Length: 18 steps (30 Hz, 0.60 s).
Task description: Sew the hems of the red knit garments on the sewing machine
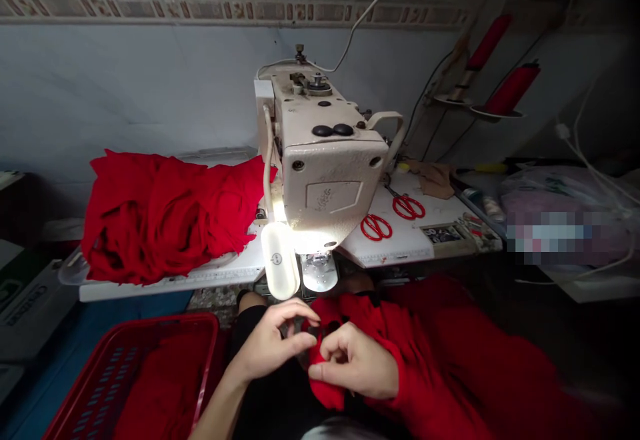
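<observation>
My right hand [357,362] pinches a piece of red cloth [327,393] over my lap, its thumb and curled fingers pressed on the fabric. Close beside it on the left, my left hand [277,338] has its thumb and fingers curved and apart at the cloth's edge, with nothing visibly gripped between them. More red fabric [450,333] spreads over my right forearm and off to the right. Just beyond my hands stands a cream sewing machine [327,180], its small lamp [281,260] lit above the shiny plate [320,273].
A heap of red cloth [170,213] lies on the table left of the machine. Two red-handled scissors [376,227] rest to its right. A red basket [210,340] holding red cloth stands at lower left. Red thread cones [515,88] are at upper right.
</observation>
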### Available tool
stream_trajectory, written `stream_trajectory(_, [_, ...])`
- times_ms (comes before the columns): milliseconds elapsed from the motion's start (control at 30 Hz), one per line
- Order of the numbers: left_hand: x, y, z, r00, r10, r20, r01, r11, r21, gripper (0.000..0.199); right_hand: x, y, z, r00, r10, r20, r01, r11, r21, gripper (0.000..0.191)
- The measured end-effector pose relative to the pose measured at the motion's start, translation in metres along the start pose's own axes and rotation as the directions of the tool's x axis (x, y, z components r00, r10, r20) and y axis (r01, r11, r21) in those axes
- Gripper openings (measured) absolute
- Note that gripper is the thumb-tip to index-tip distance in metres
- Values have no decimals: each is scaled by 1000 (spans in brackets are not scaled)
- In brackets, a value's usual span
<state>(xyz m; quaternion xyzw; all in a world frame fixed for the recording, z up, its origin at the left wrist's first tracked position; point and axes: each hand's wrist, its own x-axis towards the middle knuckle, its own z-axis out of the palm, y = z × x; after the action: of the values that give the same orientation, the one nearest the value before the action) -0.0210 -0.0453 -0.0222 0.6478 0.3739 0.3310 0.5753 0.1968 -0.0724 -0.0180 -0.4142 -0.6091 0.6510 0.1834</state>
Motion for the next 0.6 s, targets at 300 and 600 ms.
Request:
stream_trajectory(300, [2, 5, 11, 980, -170, 104, 162, 983, 83, 33, -6, 9, -37, 983, -1, -181, 13, 998, 64, 32])
stream_trajectory(600, [3, 1, 8, 979, -99, -179, 89, 994, -59, 27, 4, 4, -38, 913, -24, -408, 141, 955, 259, 36])
